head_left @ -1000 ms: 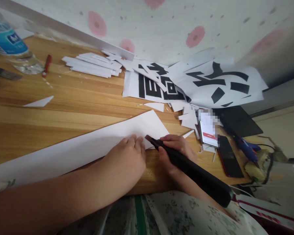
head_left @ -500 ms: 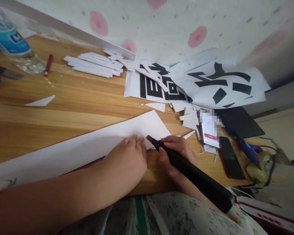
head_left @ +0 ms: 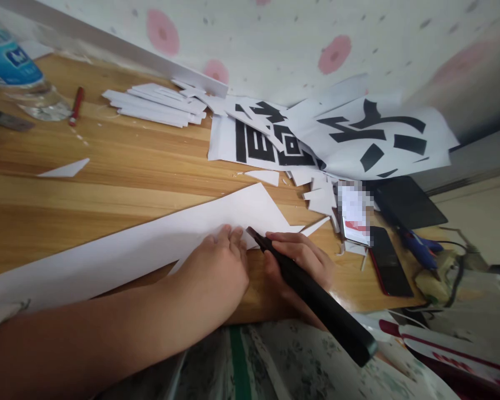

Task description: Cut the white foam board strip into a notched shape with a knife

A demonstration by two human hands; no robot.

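Observation:
A long white sheet of paper lies across the wooden desk near its front edge. My left hand rests flat on the sheet's near right part, fingers together and stretched out. My right hand is closed round a long black utility knife. The knife's tip meets the paper's edge just right of my left fingertips. The knife's handle runs down and right past the desk edge.
Printed sheets with large black characters and white offcuts lie at the back. A water bottle and red pen sit far left. Two phones, a dark tablet and blue scissors lie at the right.
The knife tip has crept a little further along the paper's edge, and a narrow strip now shows to the right of the blade. My left hand stays pressed in place.

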